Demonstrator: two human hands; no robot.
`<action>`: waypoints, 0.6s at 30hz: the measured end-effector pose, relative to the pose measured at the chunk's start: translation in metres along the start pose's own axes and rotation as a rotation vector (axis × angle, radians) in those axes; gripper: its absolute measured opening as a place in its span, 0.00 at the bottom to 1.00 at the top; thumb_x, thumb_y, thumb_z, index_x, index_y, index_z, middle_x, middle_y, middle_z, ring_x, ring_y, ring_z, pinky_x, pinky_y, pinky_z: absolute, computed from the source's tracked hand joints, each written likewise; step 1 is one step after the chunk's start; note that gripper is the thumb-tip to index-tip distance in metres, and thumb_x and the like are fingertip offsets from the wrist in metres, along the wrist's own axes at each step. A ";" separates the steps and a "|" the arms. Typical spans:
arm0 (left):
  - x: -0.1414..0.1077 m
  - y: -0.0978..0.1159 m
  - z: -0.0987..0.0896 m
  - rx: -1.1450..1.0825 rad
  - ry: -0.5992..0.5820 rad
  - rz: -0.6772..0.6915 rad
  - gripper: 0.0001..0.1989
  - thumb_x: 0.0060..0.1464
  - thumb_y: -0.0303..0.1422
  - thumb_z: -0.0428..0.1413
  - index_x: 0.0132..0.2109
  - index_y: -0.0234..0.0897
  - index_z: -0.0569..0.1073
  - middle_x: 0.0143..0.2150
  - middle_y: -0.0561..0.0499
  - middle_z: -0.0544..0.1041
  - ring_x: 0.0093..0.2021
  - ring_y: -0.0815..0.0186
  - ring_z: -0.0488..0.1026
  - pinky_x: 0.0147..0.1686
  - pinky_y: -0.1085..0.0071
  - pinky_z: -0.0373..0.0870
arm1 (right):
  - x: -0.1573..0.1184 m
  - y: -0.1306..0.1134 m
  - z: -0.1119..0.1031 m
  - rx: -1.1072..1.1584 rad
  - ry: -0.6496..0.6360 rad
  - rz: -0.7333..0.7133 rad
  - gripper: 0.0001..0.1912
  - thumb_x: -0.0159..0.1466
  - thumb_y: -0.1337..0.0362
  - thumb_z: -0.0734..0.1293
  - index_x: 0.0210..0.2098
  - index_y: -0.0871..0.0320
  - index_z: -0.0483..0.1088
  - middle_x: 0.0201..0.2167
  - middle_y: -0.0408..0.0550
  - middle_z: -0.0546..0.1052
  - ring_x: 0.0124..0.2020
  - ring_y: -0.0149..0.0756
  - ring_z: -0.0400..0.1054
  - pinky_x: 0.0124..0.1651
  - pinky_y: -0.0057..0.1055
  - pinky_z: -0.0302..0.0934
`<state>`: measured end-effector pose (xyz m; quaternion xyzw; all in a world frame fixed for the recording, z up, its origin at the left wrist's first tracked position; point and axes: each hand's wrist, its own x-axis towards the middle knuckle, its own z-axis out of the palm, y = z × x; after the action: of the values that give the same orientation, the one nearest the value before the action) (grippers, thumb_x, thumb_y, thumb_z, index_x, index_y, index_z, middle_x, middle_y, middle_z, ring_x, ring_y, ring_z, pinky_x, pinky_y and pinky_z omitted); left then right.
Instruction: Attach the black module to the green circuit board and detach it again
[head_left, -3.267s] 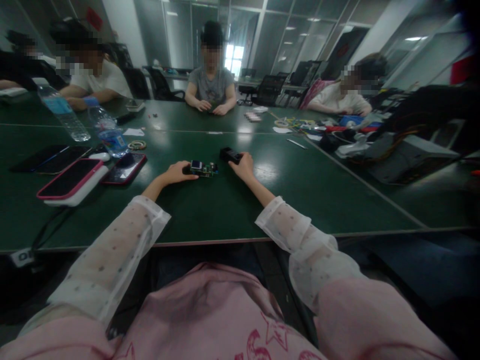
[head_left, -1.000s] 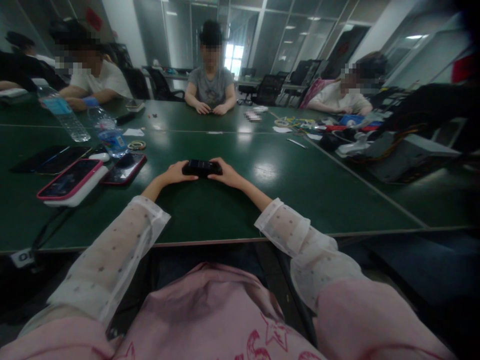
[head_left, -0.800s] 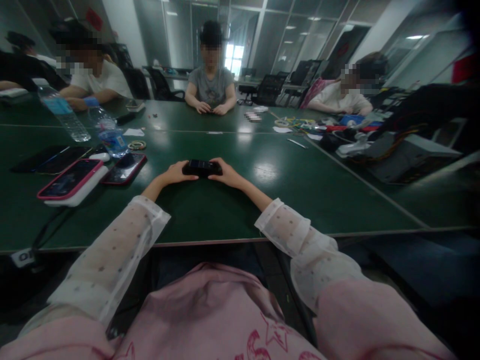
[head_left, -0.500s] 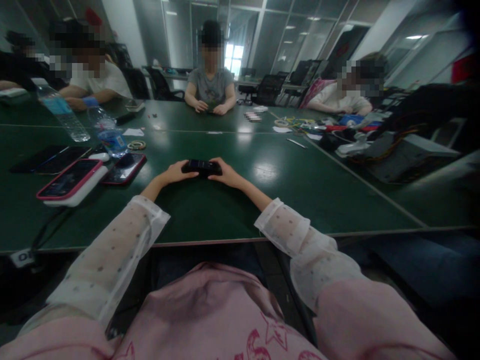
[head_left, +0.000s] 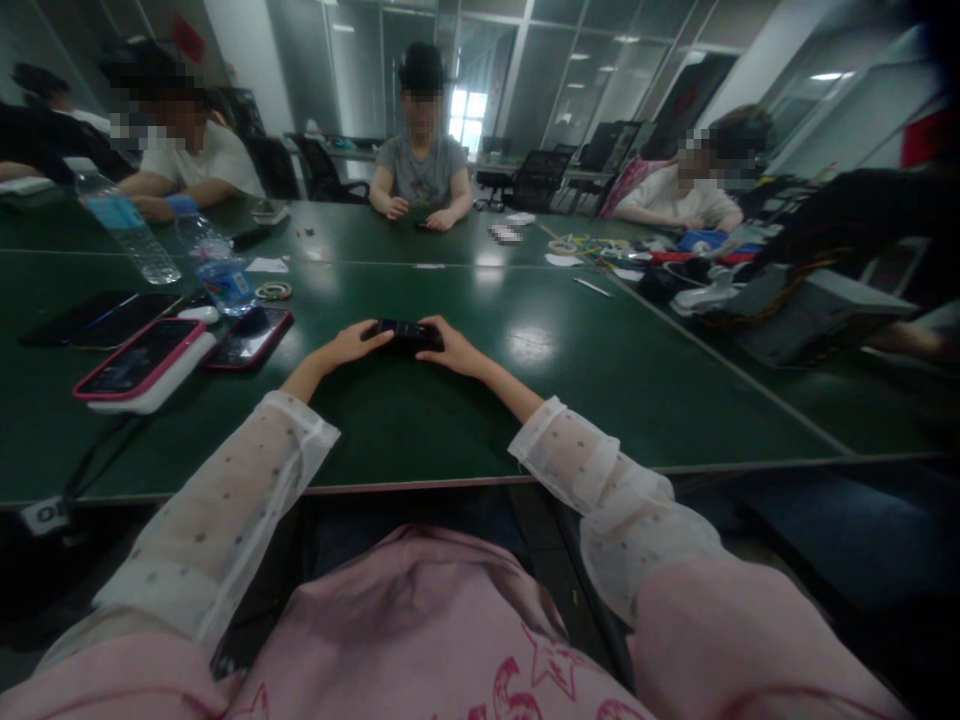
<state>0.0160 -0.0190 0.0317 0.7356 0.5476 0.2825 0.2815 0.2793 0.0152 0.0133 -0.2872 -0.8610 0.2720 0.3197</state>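
Note:
A black handheld device with a dark screen is held level in front of me, just above or on the green table; I cannot tell which. My left hand grips its left end, the thumb lying across the face. Around the right end my right hand is closed, with the thumb along the near edge. Fingers underneath and behind the device are hidden. To the left of my hands lies a phone in a red case. Another phone in a pink case rests on a white box.
Two plastic bottles, one tall and one shorter, stand on the left. A roll of tape is beside them. Cables, a pen and a metal box occupy the right. Several people sit around the table.
My left thumb has shifted up and inward onto the device's face. Across the table, a person's hand has lifted slightly. A forearm has appeared behind the metal box at the right.

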 end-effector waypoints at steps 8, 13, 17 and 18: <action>0.001 -0.001 -0.001 -0.015 -0.014 -0.009 0.33 0.55 0.60 0.51 0.52 0.35 0.74 0.51 0.42 0.77 0.50 0.52 0.73 0.51 0.57 0.67 | 0.000 0.003 0.001 -0.008 0.003 -0.010 0.30 0.59 0.59 0.72 0.56 0.55 0.59 0.55 0.55 0.68 0.56 0.49 0.66 0.58 0.52 0.62; 0.002 -0.002 0.000 -0.015 0.000 -0.013 0.32 0.55 0.60 0.52 0.51 0.36 0.75 0.50 0.43 0.78 0.51 0.51 0.73 0.51 0.58 0.67 | 0.001 0.004 0.002 -0.021 0.006 -0.017 0.30 0.58 0.59 0.73 0.56 0.56 0.59 0.54 0.55 0.69 0.56 0.50 0.66 0.59 0.52 0.61; 0.002 -0.001 0.000 -0.022 0.001 -0.035 0.33 0.54 0.59 0.53 0.52 0.37 0.75 0.52 0.43 0.77 0.53 0.50 0.72 0.52 0.57 0.67 | 0.001 0.001 0.001 -0.014 -0.004 -0.001 0.30 0.59 0.59 0.72 0.57 0.55 0.59 0.54 0.55 0.69 0.56 0.50 0.66 0.58 0.52 0.61; 0.002 -0.001 -0.001 -0.023 -0.002 -0.035 0.33 0.54 0.59 0.52 0.52 0.37 0.75 0.52 0.44 0.77 0.53 0.50 0.72 0.53 0.57 0.66 | 0.001 0.001 0.001 -0.016 -0.005 0.000 0.30 0.59 0.59 0.72 0.57 0.55 0.59 0.54 0.55 0.69 0.56 0.50 0.66 0.58 0.52 0.61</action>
<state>0.0157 -0.0170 0.0318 0.7230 0.5567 0.2831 0.2952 0.2787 0.0162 0.0126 -0.2891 -0.8640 0.2655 0.3154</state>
